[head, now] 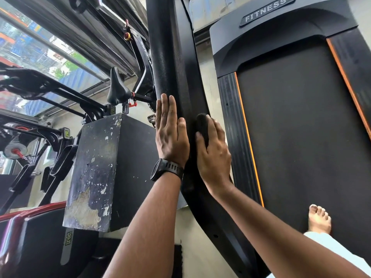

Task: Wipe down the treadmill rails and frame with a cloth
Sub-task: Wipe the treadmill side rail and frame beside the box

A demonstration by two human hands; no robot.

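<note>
The person is standing on the treadmill belt (291, 127) with one bare foot (319, 219) showing, and is reaching both forearms up and forward to the black rail (168, 57) on their left side. The left hand (171, 135) is lying flat against the padded rail, its fingers straight and pressed together, pointing up along it, with the thumb lying alongside; it is gripping nothing. A black watch (166, 169) is sitting on that wrist. Just beside it, the right hand (214, 155) is curling its fingers and thumb over a dark cloth (202, 125), which is bunching out from under the fingertips and touching the smooth black frame (210, 221) that is curving down next to the rail. The back of this hand is facing the camera, and the wrist is bending slightly inward. The two hands are close together but not touching. To the right, the grey motor cover (281, 37) is carrying the word FITNESS. To the left, a worn black box (96, 171) with flaking paint and a bike saddle (117, 87) are standing near the window.
</note>
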